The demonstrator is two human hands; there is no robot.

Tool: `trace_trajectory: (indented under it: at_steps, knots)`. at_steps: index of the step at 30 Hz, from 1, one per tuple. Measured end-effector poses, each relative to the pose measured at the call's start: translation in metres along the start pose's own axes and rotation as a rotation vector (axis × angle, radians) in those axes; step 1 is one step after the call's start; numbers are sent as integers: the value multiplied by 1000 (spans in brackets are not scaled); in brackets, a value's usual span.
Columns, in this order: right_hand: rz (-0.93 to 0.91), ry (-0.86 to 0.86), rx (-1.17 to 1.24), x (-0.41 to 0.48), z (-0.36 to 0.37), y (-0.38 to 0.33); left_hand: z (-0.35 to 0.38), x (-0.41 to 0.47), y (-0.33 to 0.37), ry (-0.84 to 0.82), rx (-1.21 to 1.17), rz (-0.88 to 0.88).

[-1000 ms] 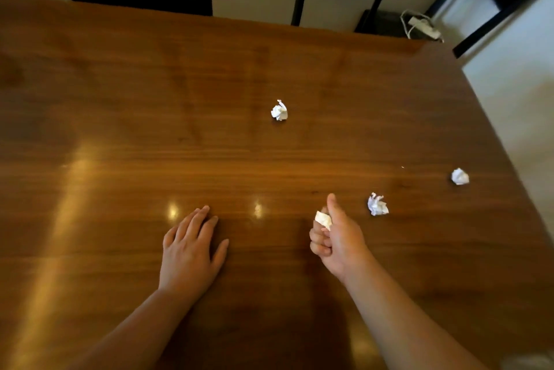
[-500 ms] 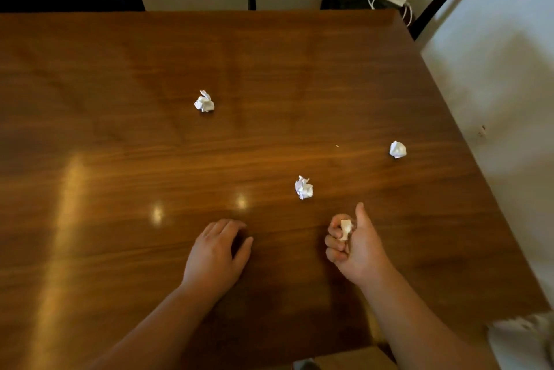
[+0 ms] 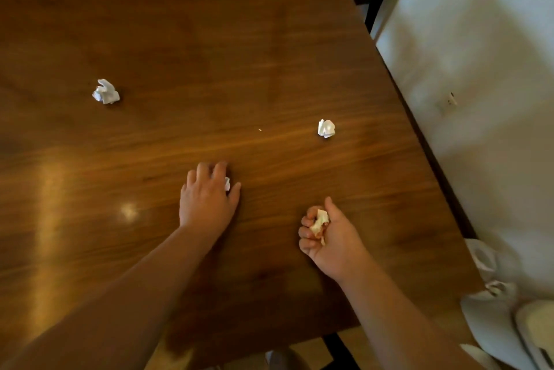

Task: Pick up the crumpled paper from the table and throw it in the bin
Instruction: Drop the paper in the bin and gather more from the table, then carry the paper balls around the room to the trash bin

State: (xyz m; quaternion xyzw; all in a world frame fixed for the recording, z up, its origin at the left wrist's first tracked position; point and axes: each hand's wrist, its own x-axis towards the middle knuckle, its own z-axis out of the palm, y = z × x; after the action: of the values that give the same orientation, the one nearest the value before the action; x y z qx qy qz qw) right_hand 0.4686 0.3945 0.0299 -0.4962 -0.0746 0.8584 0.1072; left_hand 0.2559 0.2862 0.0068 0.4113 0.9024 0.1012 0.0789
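Near the lower centre of the frame, the left hand lies palm-down on the wooden table, fingers curled over a crumpled paper that shows only as a white sliver. Lower right, the right hand is clenched around a second paper wad. 2 more wads sit loose: upper-left wad, right-centre wad.

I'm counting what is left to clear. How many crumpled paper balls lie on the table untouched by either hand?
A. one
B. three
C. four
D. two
D: one ball lies far left and another near the right edge; the others are under the left hand and in the right hand.
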Motion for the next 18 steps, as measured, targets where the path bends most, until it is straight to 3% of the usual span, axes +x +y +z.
trace_trajectory:
  at_steps: [5, 9, 13, 18]
  knots:
    - [21, -7, -33, -2, -13, -5, 5, -10, 6, 73, -12, 27]
    - [74, 9, -108, -10, -11, 2, -5, -22, 9, -78, -115, -96]
    - [169, 19, -190, -28, -1, 23, -34, -56, 0, -265, -775, -504]
    - [263, -29, -545, -61, 22, 70, -82, -147, -37, -265, -1571, -902]
